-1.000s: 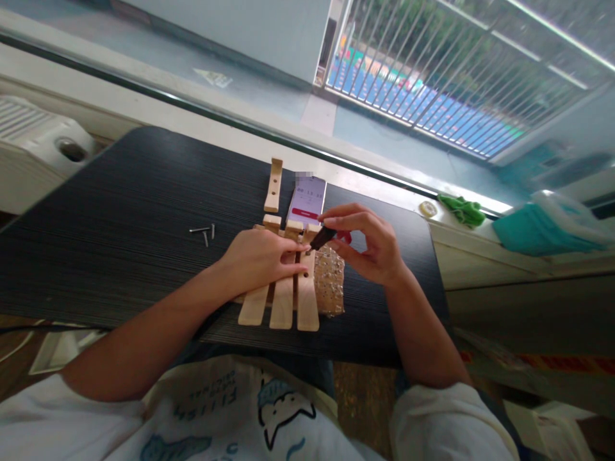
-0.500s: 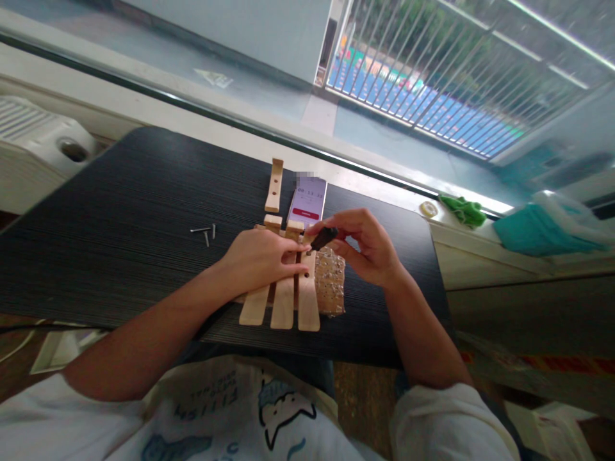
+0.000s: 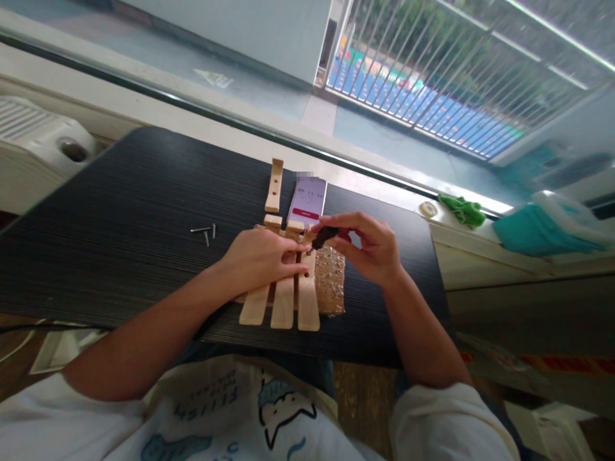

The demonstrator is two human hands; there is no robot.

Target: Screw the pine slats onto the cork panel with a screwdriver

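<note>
Three pale wooden slats [image 3: 283, 301] lie side by side on the black table [image 3: 120, 243]. My left hand [image 3: 257, 259] lies flat on them, fingers stretched over the slats and pressing them down. My right hand [image 3: 369, 246] pinches a small dark screwdriver handle [image 3: 324, 235], its tip pointed down at the far end of the right slat. A piece of bubble wrap [image 3: 331, 285] lies under the slats' right side.
A loose wooden piece with holes [image 3: 273, 186] and a phone with a lit screen [image 3: 307, 200] lie beyond the slats. A few screws [image 3: 204, 232] rest to the left. A green cloth [image 3: 461, 210] and teal bag [image 3: 538, 230] sit on the sill.
My right hand has turned the dark handle a little between its fingers and shifted slightly. The left hand and slats have stayed put.
</note>
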